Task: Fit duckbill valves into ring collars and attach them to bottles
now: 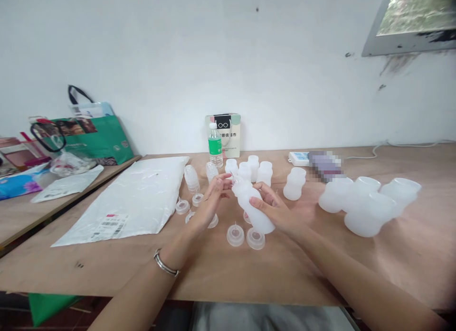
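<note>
A frosted white squeeze bottle (261, 219) with a wavy waist is tilted over the table, its base toward me. My right hand (272, 206) is wrapped around its body. At the bottle's upper end, the fingers of my left hand (215, 193) pinch a clear spouted cap (235, 181); its exact seating on the neck is hard to make out. Below the hands lie translucent ring caps with thin spouts, among them one cap (235, 235) and another cap (255, 239). More such caps (183, 206) sit left of my left hand, by a clear ribbed cover (191, 180).
Several frosted bottles (295, 184) stand behind and right of my hands, with a cluster of wider ones (368, 217) at far right. A white plastic mailer (138, 193) lies left. Behind stand a water bottle (215, 148) and a paper bag (233, 131).
</note>
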Demonstrator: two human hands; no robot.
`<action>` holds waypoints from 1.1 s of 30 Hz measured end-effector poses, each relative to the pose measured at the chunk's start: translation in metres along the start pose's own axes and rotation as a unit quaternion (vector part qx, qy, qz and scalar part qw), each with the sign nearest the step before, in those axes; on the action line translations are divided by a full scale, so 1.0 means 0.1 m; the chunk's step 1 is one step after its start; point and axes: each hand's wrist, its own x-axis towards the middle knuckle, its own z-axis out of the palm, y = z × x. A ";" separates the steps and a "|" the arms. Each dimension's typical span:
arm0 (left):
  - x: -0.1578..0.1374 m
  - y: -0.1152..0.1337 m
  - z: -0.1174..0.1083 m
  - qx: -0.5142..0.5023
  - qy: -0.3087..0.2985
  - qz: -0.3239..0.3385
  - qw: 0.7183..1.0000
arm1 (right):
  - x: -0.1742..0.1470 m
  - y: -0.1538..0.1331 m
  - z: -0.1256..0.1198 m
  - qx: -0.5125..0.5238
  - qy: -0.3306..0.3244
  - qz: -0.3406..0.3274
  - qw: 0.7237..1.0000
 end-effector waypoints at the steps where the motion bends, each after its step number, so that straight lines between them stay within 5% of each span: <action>1: -0.01 0.02 0.01 0.002 -0.010 0.009 1.000 | 0.00 0.00 0.00 -0.003 0.003 -0.001 1.000; 11: -0.12 0.27 0.15 0.040 -0.064 0.020 0.997 | -0.06 -0.05 0.04 -0.101 0.014 -0.041 0.994; 15: -0.11 0.28 0.16 0.030 -0.020 0.034 0.999 | -0.07 -0.02 0.02 -0.131 0.024 -0.053 0.990; 19: -0.06 0.21 0.09 -0.020 0.031 0.050 0.998 | -0.07 0.01 0.00 -0.215 0.102 -0.068 0.969; 26: -0.04 0.17 0.06 -0.047 0.016 0.084 0.995 | -0.03 -0.09 -0.03 0.060 -0.004 0.047 0.997; 31: -0.02 0.16 0.05 -0.051 0.055 0.079 0.994 | -0.05 -0.04 0.00 -0.119 0.118 -0.115 0.979; 33: -0.02 0.15 0.04 -0.056 0.051 0.083 0.994 | -0.06 -0.04 0.01 -0.152 0.107 -0.107 0.977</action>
